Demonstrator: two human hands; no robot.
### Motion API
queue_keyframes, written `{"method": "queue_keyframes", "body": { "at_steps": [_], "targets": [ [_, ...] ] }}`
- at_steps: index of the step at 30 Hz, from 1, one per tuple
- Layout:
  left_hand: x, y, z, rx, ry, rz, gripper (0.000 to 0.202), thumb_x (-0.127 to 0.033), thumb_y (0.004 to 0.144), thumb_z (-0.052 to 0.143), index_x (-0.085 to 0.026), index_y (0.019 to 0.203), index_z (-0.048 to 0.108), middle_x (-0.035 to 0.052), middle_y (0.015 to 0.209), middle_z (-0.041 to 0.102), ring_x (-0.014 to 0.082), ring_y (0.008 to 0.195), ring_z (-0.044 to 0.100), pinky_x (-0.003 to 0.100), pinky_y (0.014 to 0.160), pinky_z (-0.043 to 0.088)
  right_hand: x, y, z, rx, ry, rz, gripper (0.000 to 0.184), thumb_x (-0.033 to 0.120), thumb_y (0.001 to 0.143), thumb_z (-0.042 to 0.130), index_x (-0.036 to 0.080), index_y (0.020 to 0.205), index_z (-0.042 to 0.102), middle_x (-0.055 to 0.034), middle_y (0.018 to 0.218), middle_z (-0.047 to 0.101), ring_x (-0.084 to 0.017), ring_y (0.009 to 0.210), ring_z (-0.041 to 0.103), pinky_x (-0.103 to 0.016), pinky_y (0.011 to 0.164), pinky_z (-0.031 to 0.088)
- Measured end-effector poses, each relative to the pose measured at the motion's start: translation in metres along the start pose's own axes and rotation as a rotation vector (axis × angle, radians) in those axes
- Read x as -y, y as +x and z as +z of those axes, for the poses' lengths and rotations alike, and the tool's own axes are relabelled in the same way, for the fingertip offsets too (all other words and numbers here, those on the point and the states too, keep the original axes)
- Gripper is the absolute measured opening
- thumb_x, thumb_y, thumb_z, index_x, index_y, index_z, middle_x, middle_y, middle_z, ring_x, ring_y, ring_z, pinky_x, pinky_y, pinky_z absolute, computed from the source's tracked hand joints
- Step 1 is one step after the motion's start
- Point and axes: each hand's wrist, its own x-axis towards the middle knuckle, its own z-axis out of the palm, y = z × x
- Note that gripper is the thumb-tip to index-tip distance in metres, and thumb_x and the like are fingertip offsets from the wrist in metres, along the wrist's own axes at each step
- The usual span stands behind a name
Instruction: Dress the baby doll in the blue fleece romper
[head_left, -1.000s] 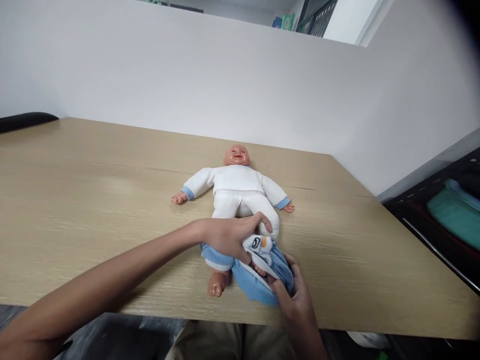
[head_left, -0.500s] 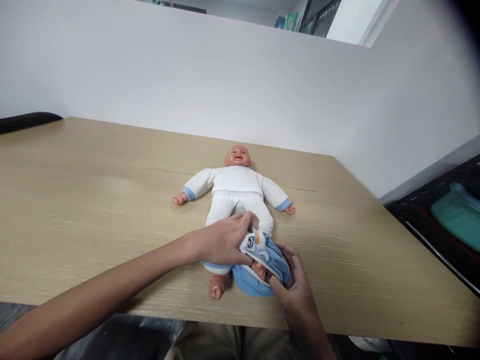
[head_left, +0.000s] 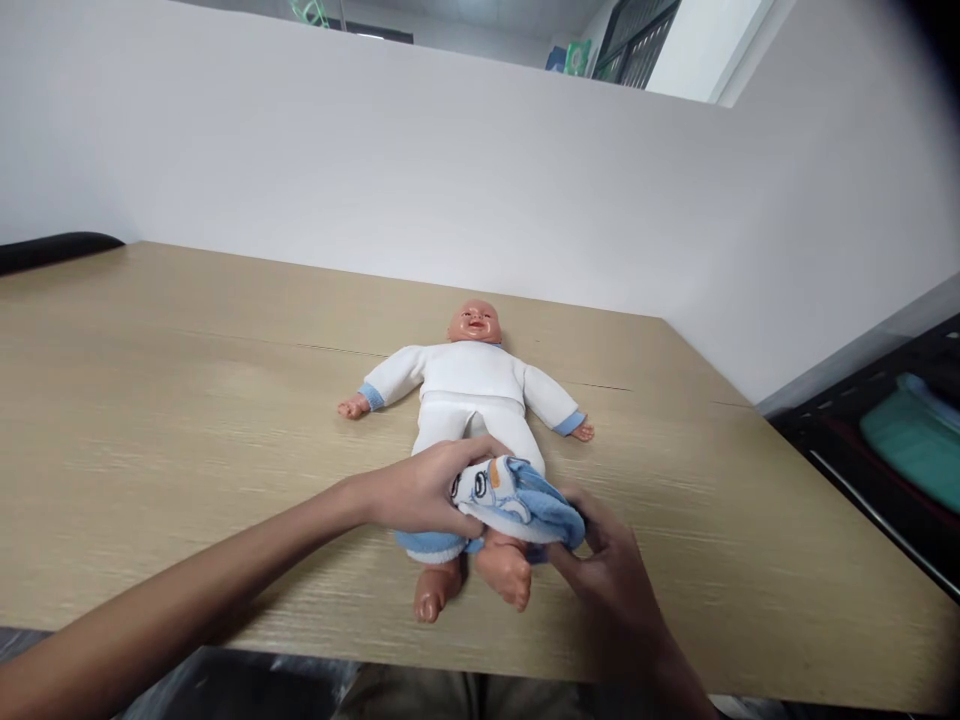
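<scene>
A baby doll in a white suit with blue cuffs lies face up, its feet towards me. A blue-and-white garment with an embroidered face is bunched around the doll's lower leg on the right of the view; the bare foot sticks out below it. My left hand grips the garment's left side, thumb below and fingers over the top. On the other side, my right hand pinches its edge. A blue band with white trim circles the doll's other ankle.
The doll lies on a wooden table with a pale partition behind it. A black curved object is at the far left. To the right, beyond the table edge, a dark rack or case holds teal cloth.
The garment has been drawn up the leg, so the foot that was partly inside it now shows whole below. Both hands still hold the fabric.
</scene>
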Motion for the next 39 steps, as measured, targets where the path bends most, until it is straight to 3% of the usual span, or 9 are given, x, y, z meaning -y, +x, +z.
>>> {"method": "queue_keyframes", "body": {
  "at_steps": [3,7,11,16,20,24,28,34,39],
  "targets": [
    [-0.001,-0.001,-0.007,-0.015,0.148,-0.001,0.046,-0.022,0.08,0.079,-0.021,0.123,0.064,0.0047,0.113,0.066,0.0245,0.103,0.063,0.034,0.089,0.052,0.002,0.025,-0.022,0.238,-0.082,-0.053,0.011,0.026,0.083,0.076,0.021,0.092,0.074,0.0012,0.086,0.074,-0.02,0.08,0.068,-0.029,0.075,0.055],
    [-0.006,-0.002,-0.012,-0.004,0.269,0.028,0.029,-0.041,0.091,0.078,-0.019,0.109,0.07,0.0068,0.111,0.064,0.0258,0.107,0.061,0.037,0.095,0.05,0.009,0.046,-0.039,0.427,-0.088,-0.054,0.024,0.035,0.086,0.079,0.022,0.106,0.077,-0.0018,0.098,0.076,-0.025,0.091,0.071,-0.034,0.082,0.059],
    [-0.006,-0.02,-0.013,-0.076,0.387,0.067,0.043,-0.051,0.092,0.077,-0.024,0.124,0.068,0.0103,0.139,0.06,0.0315,0.131,0.052,0.045,0.116,0.041,0.015,0.048,-0.045,0.482,-0.093,-0.122,0.039,0.033,0.084,0.082,0.028,0.122,0.075,-0.0035,0.115,0.075,-0.029,0.108,0.069,-0.039,0.093,0.06],
    [0.002,-0.05,-0.018,-0.218,0.49,-0.049,0.051,-0.053,0.089,0.078,-0.024,0.127,0.06,0.0122,0.163,0.039,0.0393,0.151,0.031,0.056,0.123,0.036,0.007,0.055,-0.042,0.408,0.012,-0.18,0.015,0.035,0.097,0.07,0.027,0.11,0.071,-0.0051,0.121,0.067,-0.026,0.118,0.064,-0.038,0.106,0.052],
    [0.009,-0.049,-0.025,-0.223,0.377,-0.038,0.022,-0.04,0.099,0.066,-0.022,0.112,0.064,0.0094,0.157,0.047,0.0328,0.149,0.038,0.051,0.125,0.033,-0.008,0.081,-0.029,0.397,0.241,-0.017,0.022,0.045,0.1,0.067,0.025,0.109,0.065,-0.0027,0.105,0.065,-0.022,0.102,0.064,-0.032,0.091,0.055],
    [0.024,-0.034,-0.027,-0.353,0.102,-0.056,0.024,-0.042,0.106,0.056,-0.021,0.117,0.058,0.0086,0.131,0.061,0.0238,0.127,0.057,0.041,0.115,0.044,-0.018,0.103,-0.009,0.327,0.394,0.135,0.031,0.052,0.095,0.073,0.023,0.101,0.063,0.0019,0.09,0.064,-0.018,0.09,0.064,-0.029,0.084,0.054],
    [0.046,-0.038,-0.02,-0.474,-0.051,-0.203,0.037,-0.052,0.101,0.062,-0.02,0.119,0.056,0.0088,0.126,0.06,0.0236,0.116,0.059,0.039,0.104,0.051,-0.032,0.099,0.009,0.255,0.397,0.243,0.038,0.057,0.094,0.072,0.022,0.111,0.072,-0.0033,0.105,0.075,-0.024,0.105,0.07,-0.037,0.096,0.057],
    [0.055,-0.052,-0.006,-0.398,-0.39,-0.282,0.047,-0.052,0.096,0.07,-0.02,0.129,0.057,0.0115,0.142,0.062,0.0277,0.132,0.058,0.044,0.118,0.043,-0.052,0.08,0.023,0.096,0.51,0.444,0.059,0.064,0.088,0.076,0.021,0.127,0.074,-0.0136,0.124,0.077,-0.033,0.121,0.072,-0.046,0.105,0.058],
    [0.065,-0.042,-0.005,-0.541,-0.522,-0.283,0.044,-0.059,0.097,0.066,-0.021,0.119,0.061,0.0073,0.123,0.07,0.0262,0.117,0.064,0.041,0.107,0.049,-0.043,0.083,0.019,0.279,0.596,0.367,0.038,0.06,0.091,0.076,0.026,0.108,0.074,-0.0044,0.101,0.073,-0.023,0.093,0.068,-0.034,0.084,0.059]
  ]
}}
